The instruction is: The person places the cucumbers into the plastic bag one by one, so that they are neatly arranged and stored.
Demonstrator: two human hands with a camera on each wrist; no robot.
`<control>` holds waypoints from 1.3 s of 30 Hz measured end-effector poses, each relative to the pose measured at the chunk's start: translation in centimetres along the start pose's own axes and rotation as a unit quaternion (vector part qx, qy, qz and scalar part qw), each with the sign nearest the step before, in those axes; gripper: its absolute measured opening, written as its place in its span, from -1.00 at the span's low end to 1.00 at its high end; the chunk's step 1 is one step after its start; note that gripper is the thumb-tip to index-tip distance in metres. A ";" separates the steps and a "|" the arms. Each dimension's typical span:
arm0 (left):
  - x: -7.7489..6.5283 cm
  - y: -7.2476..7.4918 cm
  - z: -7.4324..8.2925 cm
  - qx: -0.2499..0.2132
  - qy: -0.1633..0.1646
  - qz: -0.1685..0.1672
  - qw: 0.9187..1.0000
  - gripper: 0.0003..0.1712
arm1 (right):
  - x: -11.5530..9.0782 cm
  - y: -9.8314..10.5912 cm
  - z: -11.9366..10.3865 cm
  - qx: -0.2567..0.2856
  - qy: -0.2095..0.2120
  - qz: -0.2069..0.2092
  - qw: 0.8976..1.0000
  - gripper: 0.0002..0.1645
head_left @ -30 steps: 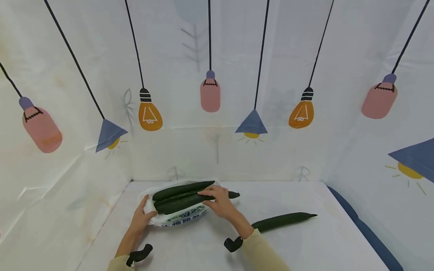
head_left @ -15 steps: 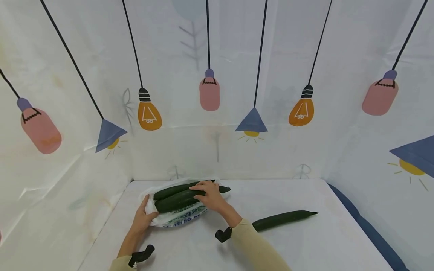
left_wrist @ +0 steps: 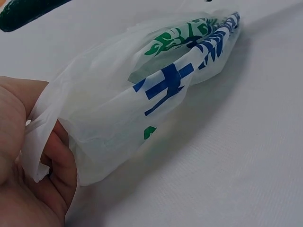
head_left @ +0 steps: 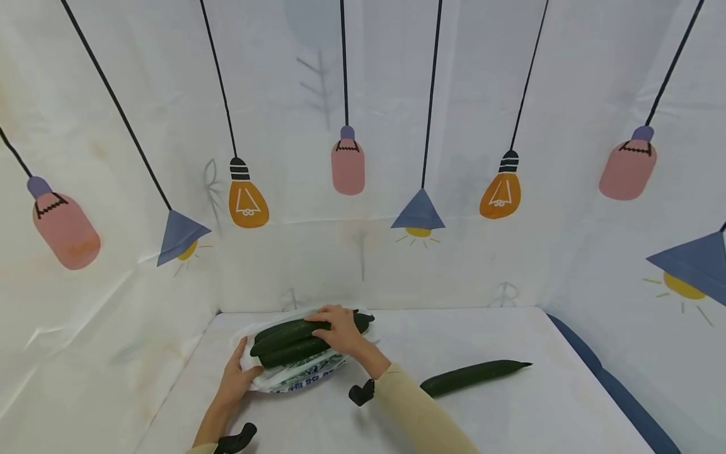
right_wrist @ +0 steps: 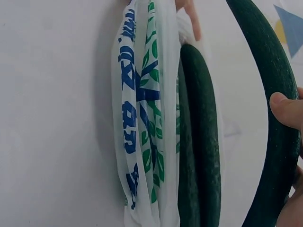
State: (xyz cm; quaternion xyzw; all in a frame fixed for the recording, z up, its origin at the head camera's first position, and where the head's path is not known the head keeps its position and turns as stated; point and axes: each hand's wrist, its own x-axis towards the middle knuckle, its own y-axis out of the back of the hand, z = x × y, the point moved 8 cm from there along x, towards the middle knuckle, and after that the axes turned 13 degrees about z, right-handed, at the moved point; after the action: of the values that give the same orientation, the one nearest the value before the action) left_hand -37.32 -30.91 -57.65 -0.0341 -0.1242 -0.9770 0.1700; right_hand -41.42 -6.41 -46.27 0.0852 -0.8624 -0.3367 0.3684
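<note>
My left hand grips the edge of a white plastic bag with blue and green print, its fingers curled round the film in the left wrist view. My right hand holds a long dark green cucumber across its middle, thumb on the near side. That cucumber lies above the open bag in the head view, its left end near my left hand. Below it, other cucumbers lie side by side in the bag. The hand and the held cucumber hide part of them.
One more cucumber lies on the white table, right of my right forearm. A white sheet wall printed with lamps stands behind the table and at both sides.
My right hand has moved left with the cucumber, drawing it over the bag. A cucumber in the bag now shows in front of it. My left hand has kept its grip on the bag.
</note>
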 end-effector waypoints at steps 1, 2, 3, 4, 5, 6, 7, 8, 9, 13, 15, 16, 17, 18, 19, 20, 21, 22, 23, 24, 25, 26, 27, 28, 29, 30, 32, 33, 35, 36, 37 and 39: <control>-0.1 0.0 0.1 -0.003 -0.004 -0.002 1.000 0.14 | 0.1 -0.2 0.0 -0.004 -0.002 -0.003 1.000 -0.58; 0.0 0.0 0.0 -0.004 -0.006 -0.004 1.000 0.13 | 0.2 -0.4 -0.1 -0.007 -0.002 -0.005 1.000 -0.58; 0.0 0.0 0.0 -0.006 -0.008 -0.005 1.000 0.13 | 0.3 -0.6 0.0 -0.010 -0.004 -0.009 1.000 -0.58; 0.0 0.0 0.0 -0.007 -0.008 -0.006 1.000 0.13 | 0.4 -0.8 0.0 -0.014 -0.005 -0.013 1.000 -0.58; 0.0 0.1 -0.1 -0.008 -0.007 -0.005 1.000 0.13 | 0.5 -0.9 0.0 -0.016 -0.005 -0.016 1.000 -0.58; 0.0 0.1 -0.1 -0.008 -0.005 -0.004 1.000 0.13 | 0.5 -1.1 0.1 -0.016 -0.006 -0.018 1.000 -0.58; 0.0 0.1 -0.2 -0.006 -0.003 -0.003 1.000 0.13 | 0.5 -1.2 0.2 -0.018 -0.005 -0.020 1.000 -0.59; 0.1 0.0 -0.2 -0.003 -0.003 -0.004 1.000 0.12 | 0.6 -1.3 0.3 -0.016 -0.006 -0.021 1.000 -0.59; 0.1 0.0 -0.2 0.000 -0.001 -0.004 1.000 0.12 | 0.6 -1.3 0.4 -0.015 -0.007 -0.021 1.000 -0.59; 0.2 0.0 -0.2 0.004 0.006 -0.004 1.000 0.12 | 0.8 -1.8 0.7 -0.011 -0.011 -0.026 1.000 -0.60; 0.2 0.0 -0.3 0.002 0.011 -0.002 1.000 0.12 | 0.9 -2.1 0.8 -0.011 -0.016 -0.032 0.999 -0.59; 0.2 0.1 -0.3 0.002 0.013 -0.002 1.000 0.11 | 0.9 -2.3 0.9 -0.012 -0.017 -0.034 0.999 -0.59; 0.2 0.1 -0.3 0.003 0.014 -0.002 1.000 0.11 | 0.9 -2.5 1.0 -0.012 -0.018 -0.037 0.999 -0.59; 0.3 0.1 -0.5 0.005 0.015 -0.002 1.000 0.11 | 1.0 -2.7 1.1 -0.015 -0.020 -0.040 0.999 -0.59; 0.3 0.2 -0.6 0.003 0.017 -0.002 1.000 0.11 | 1.0 -2.8 1.2 -0.018 -0.022 -0.042 0.999 -0.58; 0.3 0.2 -0.6 0.004 0.016 -0.002 1.000 0.11 | 1.0 -3.0 1.3 -0.021 -0.025 -0.044 0.999 -0.58; 0.3 0.2 -0.6 0.005 0.016 -0.001 1.000 0.11 | 1.1 -3.2 1.4 -0.022 -0.029 -0.046 0.998 -0.58; 0.4 0.2 -0.7 0.006 0.014 -0.002 1.000 0.11 | 1.1 -3.3 1.5 -0.024 -0.031 -0.048 0.998 -0.58; 0.4 0.3 -0.7 0.006 0.012 -0.002 1.000 0.11 | 1.2 -3.4 1.6 -0.026 -0.036 -0.050 0.998 -0.57; 0.4 0.3 -0.6 0.004 0.011 -0.002 1.000 0.11 | 1.2 -3.5 1.7 -0.028 -0.041 -0.051 0.997 -0.57; 0.4 0.3 -0.5 0.002 0.007 -0.002 1.000 0.11 | 1.4 -3.6 1.8 -0.028 -0.045 -0.053 0.997 -0.57; 0.5 0.4 -0.3 0.003 0.003 0.000 1.000 0.11 | 1.5 -3.7 1.9 -0.028 -0.048 -0.055 0.997 -0.57; 0.5 0.4 -0.2 0.002 0.002 0.001 1.000 0.11 | 1.7 -3.7 2.0 -0.027 -0.051 -0.055 0.997 -0.57; 0.5 0.4 -0.2 0.002 0.000 0.001 1.000 0.11 | 1.8 -3.8 2.1 -0.026 -0.053 -0.055 0.997 -0.57; 0.5 0.4 -0.2 0.002 0.000 0.000 1.000 0.11 | 1.8 -3.8 2.2 -0.028 -0.057 -0.057 0.996 -0.57; 0.5 0.4 -0.2 0.003 -0.001 -0.001 1.000 0.11 | 1.8 -3.9 2.4 -0.030 -0.060 -0.060 0.996 -0.57; 0.4 0.3 -0.3 0.003 0.005 -0.002 1.000 0.11 | 1.7 -4.1 2.7 -0.033 -0.065 -0.062 0.995 -0.58; 0.4 0.2 -0.4 0.003 0.008 -0.004 1.000 0.11 | 1.6 -4.2 2.8 -0.034 -0.066 -0.062 0.995 -0.58; 0.3 0.1 -0.5 0.004 0.012 -0.006 1.000 0.11 | 1.4 -4.5 3.0 -0.037 -0.071 -0.067 0.995 -0.57; 0.3 0.1 -0.5 0.003 0.012 -0.006 1.000 0.11 | 1.4 -4.7 3.1 -0.036 -0.073 -0.067 0.994 -0.58; 0.3 0.2 -0.5 0.003 0.014 -0.005 1.000 0.12 | 1.4 -4.8 3.1 -0.034 -0.073 -0.066 0.995 -0.58; 0.3 0.3 -0.5 0.002 0.011 -0.002 1.000 0.12 | 1.4 -5.0 3.1 -0.034 -0.074 -0.067 0.994 -0.58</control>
State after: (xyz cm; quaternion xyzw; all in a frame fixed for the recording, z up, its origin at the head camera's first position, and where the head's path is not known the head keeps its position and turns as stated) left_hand -37.51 -31.44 -57.98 -0.0224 -0.1239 -0.9774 0.1695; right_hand -45.10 -9.16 -50.26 0.1052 -0.8677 -0.3952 0.2827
